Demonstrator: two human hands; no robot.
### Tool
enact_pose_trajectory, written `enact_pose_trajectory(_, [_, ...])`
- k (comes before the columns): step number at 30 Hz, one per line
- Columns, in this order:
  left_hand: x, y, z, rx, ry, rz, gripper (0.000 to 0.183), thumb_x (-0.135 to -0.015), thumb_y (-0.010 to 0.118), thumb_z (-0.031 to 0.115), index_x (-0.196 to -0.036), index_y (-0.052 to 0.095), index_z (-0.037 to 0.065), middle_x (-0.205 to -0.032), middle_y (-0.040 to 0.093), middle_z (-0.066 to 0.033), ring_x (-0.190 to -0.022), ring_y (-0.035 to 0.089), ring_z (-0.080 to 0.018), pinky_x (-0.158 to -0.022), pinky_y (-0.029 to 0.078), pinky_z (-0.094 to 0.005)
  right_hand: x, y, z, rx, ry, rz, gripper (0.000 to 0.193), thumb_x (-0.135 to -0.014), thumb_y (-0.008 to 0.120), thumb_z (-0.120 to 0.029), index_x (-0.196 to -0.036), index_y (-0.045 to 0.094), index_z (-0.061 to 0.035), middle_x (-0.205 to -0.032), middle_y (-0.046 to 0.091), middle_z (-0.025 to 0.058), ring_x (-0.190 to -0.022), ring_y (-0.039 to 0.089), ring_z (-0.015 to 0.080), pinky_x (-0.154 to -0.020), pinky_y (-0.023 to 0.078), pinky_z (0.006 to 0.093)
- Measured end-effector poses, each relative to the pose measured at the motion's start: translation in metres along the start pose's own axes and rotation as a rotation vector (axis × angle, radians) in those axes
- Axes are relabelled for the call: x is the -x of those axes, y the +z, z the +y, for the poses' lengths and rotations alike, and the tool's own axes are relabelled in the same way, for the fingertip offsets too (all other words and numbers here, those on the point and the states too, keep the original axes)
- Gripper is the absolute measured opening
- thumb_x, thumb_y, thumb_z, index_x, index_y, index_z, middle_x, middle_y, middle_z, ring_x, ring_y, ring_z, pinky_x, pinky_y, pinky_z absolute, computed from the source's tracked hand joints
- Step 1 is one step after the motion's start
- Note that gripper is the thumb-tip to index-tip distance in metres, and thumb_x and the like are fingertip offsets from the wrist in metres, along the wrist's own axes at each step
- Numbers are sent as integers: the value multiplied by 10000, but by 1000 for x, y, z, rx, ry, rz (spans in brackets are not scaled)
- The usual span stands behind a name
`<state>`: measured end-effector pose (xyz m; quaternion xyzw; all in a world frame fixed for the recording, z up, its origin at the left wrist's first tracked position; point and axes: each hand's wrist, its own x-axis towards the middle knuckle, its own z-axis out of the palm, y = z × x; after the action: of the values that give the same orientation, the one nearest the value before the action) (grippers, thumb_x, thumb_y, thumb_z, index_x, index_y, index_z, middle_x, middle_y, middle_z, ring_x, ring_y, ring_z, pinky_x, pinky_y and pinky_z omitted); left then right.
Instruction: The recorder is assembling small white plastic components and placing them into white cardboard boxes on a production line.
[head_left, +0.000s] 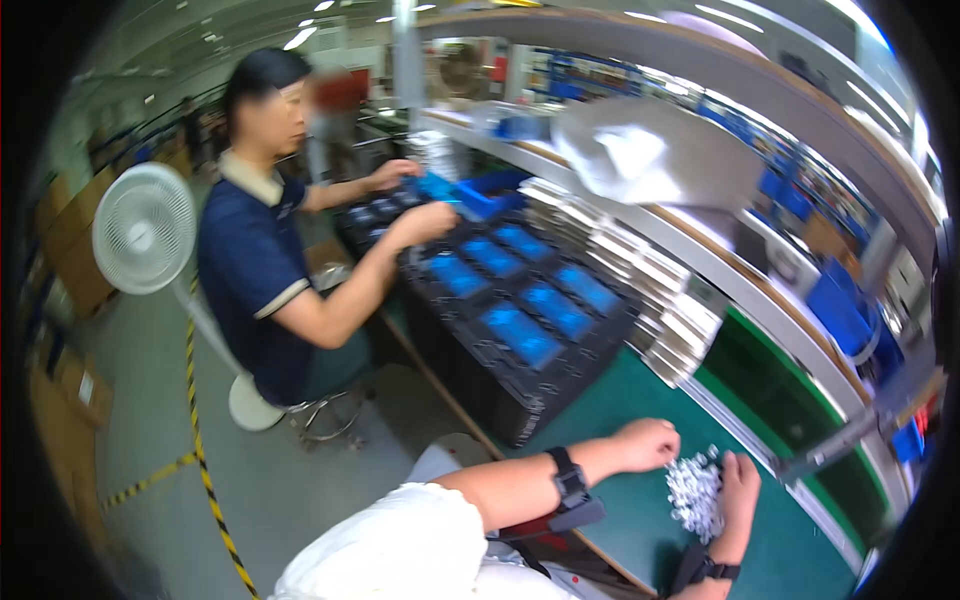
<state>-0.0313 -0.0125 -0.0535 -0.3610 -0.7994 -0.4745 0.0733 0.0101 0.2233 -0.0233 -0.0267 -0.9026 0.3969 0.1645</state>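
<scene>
A pile of small white, partly see-through pieces [694, 495] lies on the green tabletop [620, 515]. At its upper left edge, my left hand [645, 445] is closed with the fingers curled in. Along the right side of the pile rests my right hand [738, 490], its fingers bent and pressed together. Whatever either set of fingertips holds is hidden or too small to name. Both forearms wear black straps, and the picture is somewhat blurred.
A large black tray stack [480, 375] holding blue flat pieces [520, 335] stands left of my hands. Beyond it are stacked white trays [650, 285] and a shelf [780, 300]. A seated co-worker [265, 240] handles a blue piece beside a white fan [145, 228].
</scene>
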Motion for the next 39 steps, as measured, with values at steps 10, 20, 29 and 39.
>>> enact_pose_trajectory(10, [-1, 7, -4, 119, -61, 105, 73, -747, 622, 124, -707, 605, 65, -739, 563, -80, -703, 575, -250, -621, 454, -362, -14, -53, 131, -210, 166, 468, 309, -917, 521, -301, -743, 541, -46, -600, 452, -23, -510, 374, 55, -453, 293, 212])
enact_pose_trajectory(20, [20, -19, -18, 111, 58, 183, 100, -791, 609, 158, -803, 661, 73, -806, 625, -114, -796, 596, -278, -722, 487, -379, 151, -51, 18, 526, -147, 321, 163, -845, 559, -101, -936, 593, 30, -1020, 585, 184, -957, 554, 343, -858, 432, 394])
enact_pose_trajectory(29, [93, -60, 10, 302, -150, 134, 174, -874, 525, 31, -1000, 619, -42, -900, 621, -91, -780, 604, -127, -722, 503, -251, 169, -38, -2, 389, -111, 551, 293, -931, 465, -168, -812, 610, 58, -833, 626, 166, -763, 574, 325, -692, 447, 386])
enact_pose_trajectory(39, [115, -70, 33, 207, -201, 193, 170, -886, 506, 43, -985, 619, -37, -880, 600, -72, -773, 585, -123, -741, 477, -239, 179, -41, 5, 416, -168, 707, 349, -935, 456, -201, -704, 608, 12, -734, 618, 125, -674, 573, 301, -626, 446, 388])
